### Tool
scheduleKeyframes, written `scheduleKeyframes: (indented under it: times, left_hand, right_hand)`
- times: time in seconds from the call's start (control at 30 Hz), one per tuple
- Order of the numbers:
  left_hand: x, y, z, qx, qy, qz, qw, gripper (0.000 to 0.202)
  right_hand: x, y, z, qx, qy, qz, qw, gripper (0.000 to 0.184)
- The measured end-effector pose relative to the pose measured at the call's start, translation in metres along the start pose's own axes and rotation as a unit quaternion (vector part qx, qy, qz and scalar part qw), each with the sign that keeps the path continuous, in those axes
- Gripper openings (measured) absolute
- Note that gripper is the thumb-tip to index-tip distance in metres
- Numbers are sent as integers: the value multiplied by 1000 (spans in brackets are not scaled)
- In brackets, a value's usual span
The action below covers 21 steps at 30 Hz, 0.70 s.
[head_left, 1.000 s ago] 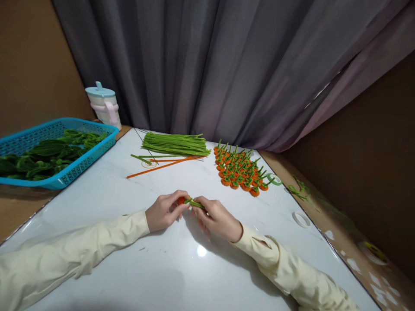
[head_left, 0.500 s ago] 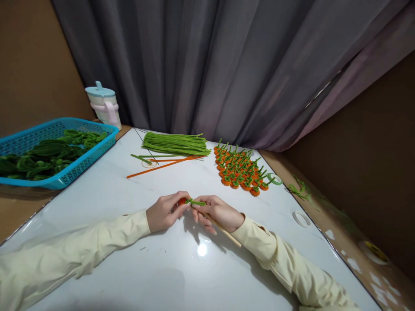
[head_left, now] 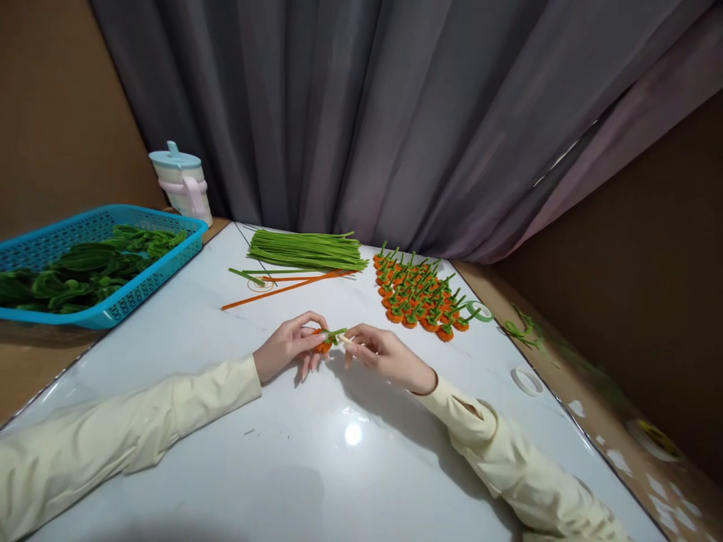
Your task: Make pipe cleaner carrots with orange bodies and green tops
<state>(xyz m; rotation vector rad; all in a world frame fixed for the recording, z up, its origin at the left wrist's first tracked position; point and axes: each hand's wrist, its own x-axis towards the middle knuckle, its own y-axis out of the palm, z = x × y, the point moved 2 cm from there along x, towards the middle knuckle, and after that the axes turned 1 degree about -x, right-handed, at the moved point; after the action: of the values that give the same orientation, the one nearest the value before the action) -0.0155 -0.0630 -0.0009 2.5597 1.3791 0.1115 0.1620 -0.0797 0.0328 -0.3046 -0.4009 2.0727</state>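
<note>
Between the thumb and fingers of my left hand [head_left: 297, 345] is a small orange pipe-cleaner fruit [head_left: 322, 347] with a green top and stem that points right. My right hand [head_left: 389, 354] pinches a thin wooden stick [head_left: 344, 339]. The stick's pale end lies right by the fruit's green top; whether it touches is too small to tell. Most of the stick is hidden by my right hand. Beyond my hands, finished-looking orange fruits [head_left: 421, 290] with upright green stems stand in close rows on the white table [head_left: 254, 467].
Behind lie a bundle of green pipe cleaners [head_left: 305, 250] and loose orange pipe cleaners [head_left: 282, 292]. At left, a blue basket [head_left: 152, 282] holds green fuzzy leaves, near a lidded cup [head_left: 184, 184]. Green tape [head_left: 479, 312] and a white tape ring [head_left: 526, 382] lie at right.
Both hands have shifted slightly up. The fruit has turned so more of its orange side shows. My right hand has changed its grip, bringing the stick's end to the green top.
</note>
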Motion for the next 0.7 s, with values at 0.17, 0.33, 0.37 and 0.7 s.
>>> scheduleKeyframes:
  times: [0.17, 0.33, 0.37, 0.7]
  left_hand:
    - [0, 1, 1, -82, -85, 76, 990, 28]
    - [-2, 3, 2, -103, -107, 92, 985, 26]
    - [-2, 4, 2, -105, -110, 92, 984, 26]
    - [-6, 11, 6, -135, -140, 106, 975, 31]
  right_hand:
    - [3, -11, 1, -106, -148, -68, 981, 26]
    - [5, -1, -4, 41, -132, -57, 989, 21]
    - [6, 2, -5, 63, -123, -52, 989, 21]
    - [2, 14, -1, 2, -152, -77, 985, 26]
